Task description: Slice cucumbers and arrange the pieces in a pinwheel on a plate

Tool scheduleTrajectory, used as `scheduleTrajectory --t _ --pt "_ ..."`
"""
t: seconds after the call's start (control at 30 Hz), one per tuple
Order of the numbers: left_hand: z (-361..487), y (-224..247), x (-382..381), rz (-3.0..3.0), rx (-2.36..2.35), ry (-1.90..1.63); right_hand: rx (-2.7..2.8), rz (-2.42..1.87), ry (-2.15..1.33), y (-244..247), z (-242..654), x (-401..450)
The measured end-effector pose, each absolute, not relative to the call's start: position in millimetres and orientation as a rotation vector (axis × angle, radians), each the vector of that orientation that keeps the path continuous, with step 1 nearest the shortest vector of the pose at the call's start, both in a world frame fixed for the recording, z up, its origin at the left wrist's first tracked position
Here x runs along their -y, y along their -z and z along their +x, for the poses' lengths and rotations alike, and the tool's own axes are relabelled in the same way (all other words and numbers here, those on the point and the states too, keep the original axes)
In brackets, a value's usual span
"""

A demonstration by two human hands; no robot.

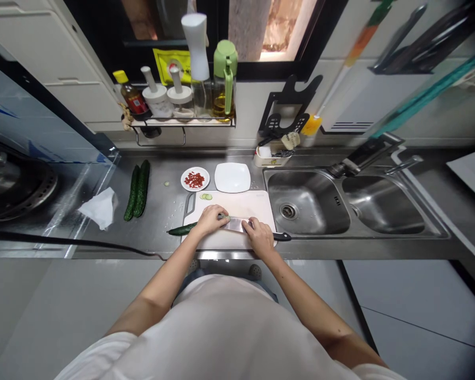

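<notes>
On the white cutting board (pixel 237 240) my left hand (pixel 210 220) is closed over a dark green cucumber (pixel 182 230), whose one end sticks out to the left past the board. My right hand (pixel 260 236) grips a kitchen knife by the rear of its blade (pixel 234 225), and the black handle (pixel 282 236) shows to the right of it. The blade lies across the board between both hands, its far end close to my left fingertips. A few pale cucumber slices (pixel 206 197) lie at the board's upper left.
Behind the board stand a plate of chopped red pieces (pixel 195 180) and a white square plate (pixel 232 177). Two whole cucumbers (pixel 137 190) and a crumpled white cloth or tissue (pixel 100 209) lie left. A double sink (pixel 309 203) adjoins right; a bottle rack (pixel 182 123) hangs above.
</notes>
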State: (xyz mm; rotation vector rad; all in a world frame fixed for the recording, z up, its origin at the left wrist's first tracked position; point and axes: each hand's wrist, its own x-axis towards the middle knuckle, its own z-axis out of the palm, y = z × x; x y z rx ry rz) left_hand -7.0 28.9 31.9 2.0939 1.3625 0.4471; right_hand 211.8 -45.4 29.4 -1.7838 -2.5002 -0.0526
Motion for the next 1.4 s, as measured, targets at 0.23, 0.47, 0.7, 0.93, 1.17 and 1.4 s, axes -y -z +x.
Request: scheduleTrajectory --t 0.23,0.47,0.7,0.93,1.17,1.4 --pt "-7.7 -21.3 -41.1 1.805 -1.566 -0.632 2.481 -1.804 0.053 -28.2 216.0 44.3" --pt "-31.5 1.4 -72.0 1.445 -1.939 -0.700 2.392 -1.942 0.014 -23.8 225.9 45.0" --pt "-34.2 10.0 -93.9 1.500 -2.012 -0.539 2.355 -2.012 -0.076 -23.7 227.3 47.3" --pt "-28.9 13.8 -103.8 1.609 -2.069 -0.526 2.328 -2.047 -0.141 -26.6 228.9 49.6" --pt "-25.7 12.5 -105.2 1.700 -2.086 -0.485 2.320 -2.058 -0.140 -24.2 233.2 50.9" --pt "-28.2 11.7 -98.9 1.788 -2.135 -0.410 2.296 -2.060 -0.162 -25.5 232.0 49.3"
